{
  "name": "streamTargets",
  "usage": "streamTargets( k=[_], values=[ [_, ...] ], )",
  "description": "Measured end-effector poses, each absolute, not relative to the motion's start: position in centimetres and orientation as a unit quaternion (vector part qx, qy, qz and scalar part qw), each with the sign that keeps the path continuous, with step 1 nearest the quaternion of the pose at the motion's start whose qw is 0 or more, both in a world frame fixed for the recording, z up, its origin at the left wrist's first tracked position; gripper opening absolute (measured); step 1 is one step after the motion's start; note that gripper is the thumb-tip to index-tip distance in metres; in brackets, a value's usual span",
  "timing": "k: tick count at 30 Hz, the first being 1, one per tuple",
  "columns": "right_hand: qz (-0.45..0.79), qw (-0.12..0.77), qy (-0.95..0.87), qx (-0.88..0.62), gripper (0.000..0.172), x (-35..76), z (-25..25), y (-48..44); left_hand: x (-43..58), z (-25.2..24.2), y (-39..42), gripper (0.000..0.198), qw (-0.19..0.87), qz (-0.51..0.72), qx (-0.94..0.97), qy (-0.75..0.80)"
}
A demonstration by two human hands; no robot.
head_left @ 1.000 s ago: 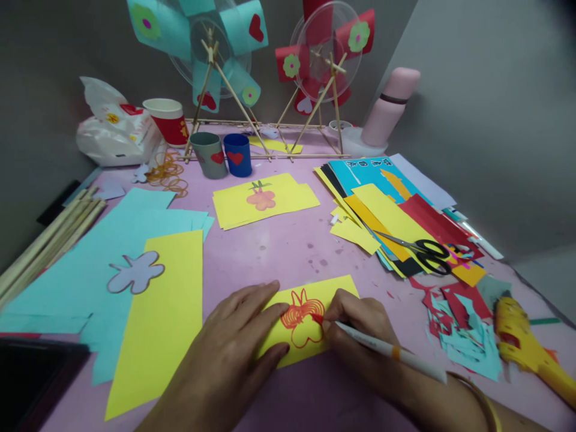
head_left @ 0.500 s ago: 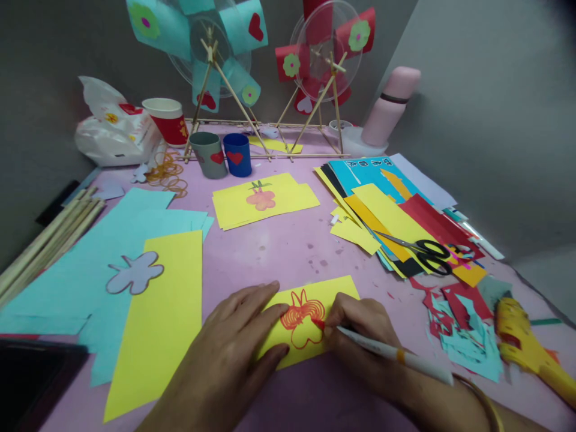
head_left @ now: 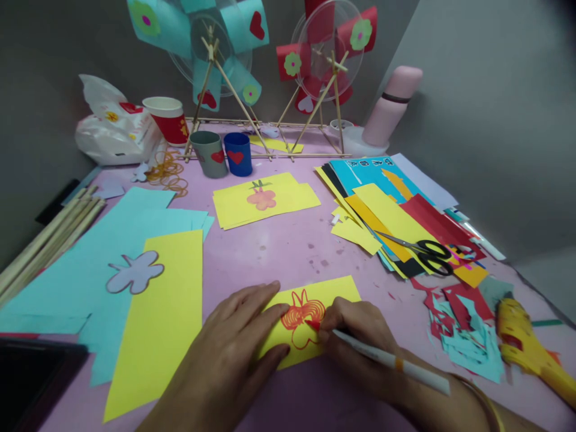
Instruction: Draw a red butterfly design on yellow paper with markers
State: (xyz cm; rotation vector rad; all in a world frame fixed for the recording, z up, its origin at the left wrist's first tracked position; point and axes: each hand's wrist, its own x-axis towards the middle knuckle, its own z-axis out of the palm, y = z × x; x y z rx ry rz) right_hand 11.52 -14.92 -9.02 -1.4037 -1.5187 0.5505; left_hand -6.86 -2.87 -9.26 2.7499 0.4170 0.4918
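The right hand [head_left: 357, 339] is closed around a white marker [head_left: 387, 360], its red tip touching the small yellow card [head_left: 335, 291] at the lower right of a red flower drawing [head_left: 294, 318]. Compared with a second ago the tip has slid a little to the left and lower across the flower, and the hand has shifted with it.

The left hand [head_left: 231, 357] lies open and flat, fingers spread on the card's left end, pinning it to the pink table [head_left: 288, 246] near the front edge. It has not moved.

Left of the hands lies a long yellow sheet [head_left: 157, 324] on blue paper [head_left: 67, 282], with a pale flower cutout [head_left: 135, 273] at its far corner. To the right, scissors [head_left: 427, 252] rest on a stack of coloured paper [head_left: 387, 198], and a yellow glue gun [head_left: 526, 348] lies near red and blue scraps [head_left: 459, 327]. Farther off, more yellow sheets [head_left: 279, 204] carry an orange flower. All of these lie as before.
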Motion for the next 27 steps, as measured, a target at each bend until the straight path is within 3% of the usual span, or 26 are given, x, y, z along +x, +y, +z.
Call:
streamTargets(
  k=[9, 27],
  values=[
    [0.214, 0.445, -0.625, -0.605, 0.015, 11.55, -9.35, -14.90, -6.93, -9.09, -2.85, 0.034, 0.157, 0.156, 0.964, 0.149],
    [0.227, 0.463, -0.586, -0.625, 0.018, 11.32, -8.60, -15.05, -6.87, -9.29, -2.83, 0.035, 0.168, 0.171, 0.959, 0.154]
  ],
)
